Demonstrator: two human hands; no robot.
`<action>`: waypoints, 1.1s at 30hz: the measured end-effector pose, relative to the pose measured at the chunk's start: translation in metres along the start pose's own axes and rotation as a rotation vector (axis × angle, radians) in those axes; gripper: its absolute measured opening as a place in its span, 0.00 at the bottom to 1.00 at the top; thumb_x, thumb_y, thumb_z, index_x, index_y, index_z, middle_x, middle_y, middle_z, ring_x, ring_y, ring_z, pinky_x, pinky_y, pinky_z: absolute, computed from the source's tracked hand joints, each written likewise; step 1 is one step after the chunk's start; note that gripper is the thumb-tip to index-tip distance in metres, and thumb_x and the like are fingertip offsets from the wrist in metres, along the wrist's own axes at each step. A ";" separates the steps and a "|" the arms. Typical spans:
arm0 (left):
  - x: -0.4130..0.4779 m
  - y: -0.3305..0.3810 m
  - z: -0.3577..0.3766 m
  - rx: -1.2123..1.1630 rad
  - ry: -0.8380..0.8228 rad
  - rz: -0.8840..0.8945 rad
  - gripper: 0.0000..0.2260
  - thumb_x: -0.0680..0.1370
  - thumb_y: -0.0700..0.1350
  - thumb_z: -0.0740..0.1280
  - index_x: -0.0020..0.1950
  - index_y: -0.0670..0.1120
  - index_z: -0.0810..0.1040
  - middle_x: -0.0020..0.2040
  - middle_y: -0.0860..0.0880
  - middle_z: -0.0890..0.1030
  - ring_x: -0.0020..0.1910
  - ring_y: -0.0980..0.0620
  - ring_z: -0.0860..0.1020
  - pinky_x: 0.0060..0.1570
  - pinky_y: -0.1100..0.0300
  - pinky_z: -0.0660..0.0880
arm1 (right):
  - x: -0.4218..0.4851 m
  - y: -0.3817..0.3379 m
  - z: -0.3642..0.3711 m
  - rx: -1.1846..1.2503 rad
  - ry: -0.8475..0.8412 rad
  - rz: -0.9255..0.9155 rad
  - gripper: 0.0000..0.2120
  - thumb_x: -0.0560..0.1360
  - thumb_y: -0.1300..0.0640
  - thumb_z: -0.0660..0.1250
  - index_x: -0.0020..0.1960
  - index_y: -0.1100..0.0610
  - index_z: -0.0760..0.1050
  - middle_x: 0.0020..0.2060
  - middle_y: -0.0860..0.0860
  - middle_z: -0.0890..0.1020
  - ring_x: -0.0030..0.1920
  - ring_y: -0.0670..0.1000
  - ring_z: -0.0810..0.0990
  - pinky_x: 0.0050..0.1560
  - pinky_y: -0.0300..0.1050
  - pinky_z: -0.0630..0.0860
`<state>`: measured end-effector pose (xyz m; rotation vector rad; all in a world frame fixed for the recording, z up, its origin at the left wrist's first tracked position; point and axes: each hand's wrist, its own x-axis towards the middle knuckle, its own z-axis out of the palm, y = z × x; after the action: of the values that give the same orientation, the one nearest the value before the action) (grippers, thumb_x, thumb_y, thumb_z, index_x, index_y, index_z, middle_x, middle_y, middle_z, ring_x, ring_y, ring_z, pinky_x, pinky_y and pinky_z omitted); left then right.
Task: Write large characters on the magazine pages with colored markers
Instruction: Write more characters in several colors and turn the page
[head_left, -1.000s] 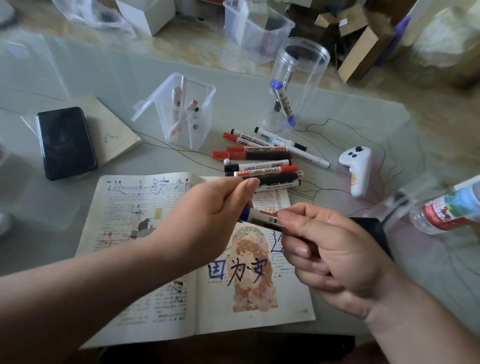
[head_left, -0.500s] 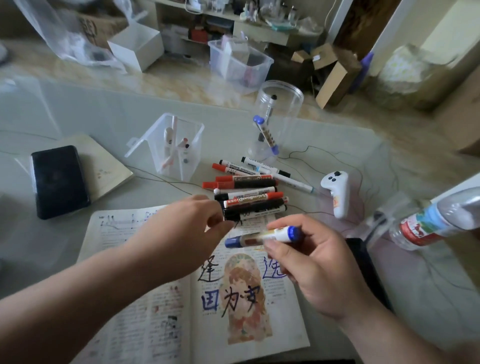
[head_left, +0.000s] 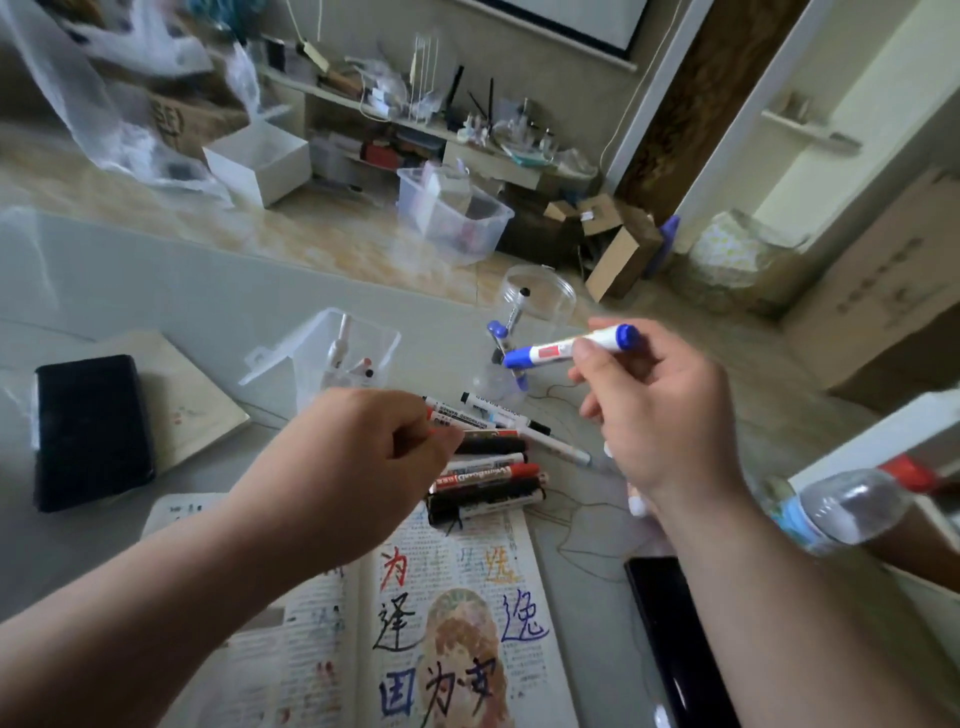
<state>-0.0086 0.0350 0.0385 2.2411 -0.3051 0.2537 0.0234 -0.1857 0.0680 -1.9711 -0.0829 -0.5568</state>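
A blue-capped whiteboard marker (head_left: 569, 349) is gripped by the right hand (head_left: 660, 415) above the marker pile (head_left: 488, 470), where the left hand (head_left: 374, 457) is curled, its contents indeterminable.

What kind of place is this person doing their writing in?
Probably a cluttered room in a home: a pale glass-topped table, a low open shelf crammed with odds and ends, and a clear plastic storage bin and brown cardboard box on the beige floor.
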 end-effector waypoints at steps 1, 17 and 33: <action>0.000 0.001 -0.001 -0.003 0.001 0.009 0.24 0.77 0.52 0.70 0.27 0.47 0.63 0.22 0.55 0.68 0.23 0.53 0.65 0.28 0.63 0.67 | 0.016 -0.002 0.002 -0.034 0.035 -0.014 0.03 0.76 0.56 0.72 0.50 0.52 0.82 0.36 0.52 0.85 0.29 0.46 0.80 0.35 0.42 0.78; 0.005 -0.012 0.000 0.009 -0.028 -0.038 0.25 0.78 0.51 0.70 0.26 0.48 0.61 0.22 0.59 0.70 0.23 0.55 0.67 0.29 0.63 0.67 | 0.072 0.044 0.033 -0.336 -0.090 0.056 0.11 0.74 0.57 0.72 0.56 0.51 0.79 0.35 0.47 0.83 0.39 0.50 0.84 0.43 0.40 0.79; -0.002 -0.017 0.017 0.257 -0.282 -0.143 0.21 0.78 0.56 0.69 0.32 0.46 0.69 0.26 0.50 0.71 0.26 0.49 0.66 0.29 0.55 0.69 | -0.012 0.097 0.060 -0.934 -0.822 -0.099 0.23 0.74 0.63 0.64 0.66 0.46 0.74 0.62 0.45 0.76 0.67 0.50 0.68 0.67 0.51 0.70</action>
<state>-0.0043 0.0328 0.0146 2.5433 -0.2707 -0.1074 0.0626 -0.1760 -0.0396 -3.0122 -0.5050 0.2726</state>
